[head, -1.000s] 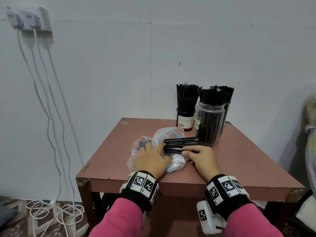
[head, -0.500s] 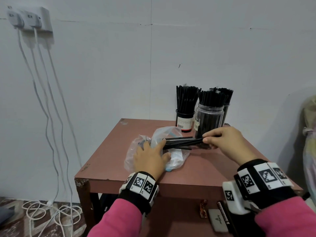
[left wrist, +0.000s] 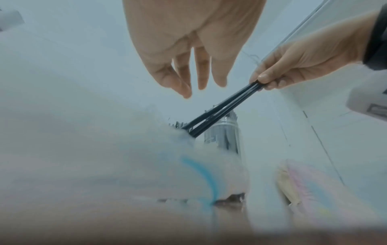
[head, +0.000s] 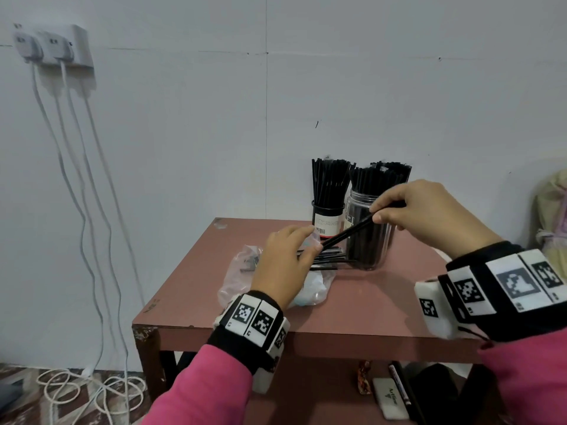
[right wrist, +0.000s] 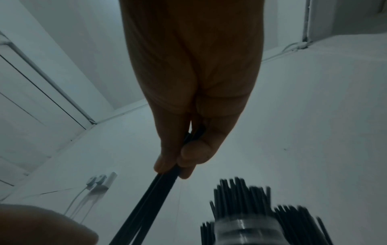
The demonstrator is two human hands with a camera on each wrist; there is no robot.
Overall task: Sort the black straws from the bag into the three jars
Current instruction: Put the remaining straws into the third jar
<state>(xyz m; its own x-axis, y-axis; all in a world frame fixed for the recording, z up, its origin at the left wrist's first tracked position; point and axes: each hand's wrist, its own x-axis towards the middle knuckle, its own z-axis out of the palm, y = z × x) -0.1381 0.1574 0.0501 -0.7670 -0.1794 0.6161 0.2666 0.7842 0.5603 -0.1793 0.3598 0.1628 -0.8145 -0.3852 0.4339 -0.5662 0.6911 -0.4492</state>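
Right hand: the right hand [head: 426, 211] pinches a small bundle of thin black plastic straws [head: 346, 234] between thumb and fingertips, raised in front of the jars.
Held straws: the bundle slopes down to the left; its low end is at the mouth of the clear crumpled plastic bag [head: 242, 271], beside the left fingers.
Left hand: the left hand [head: 283, 265] is over the bag with fingers relaxed and a little apart; it grips nothing.
Other straws: more black straws [head: 328, 259] lie flat at the bag mouth, their ends reaching the foot of the front jar.
Jars: the clear round plastic jar [head: 368, 234] in front and the smaller dark jar with white label [head: 327, 220] behind it on the left are full of upright straws; a third jar is mostly hidden behind the clear one.
Risk: the jars look crowded, so I think the bundle can catch on standing straws and scatter; a thin pinch can let one straw slip out; the low end can drag the light bag.
Edges and room: the jars stand near the back of the reddish-brown square table [head: 368, 308], close to the wall, with little room behind. The front and right parts of the table give open space for the hand.
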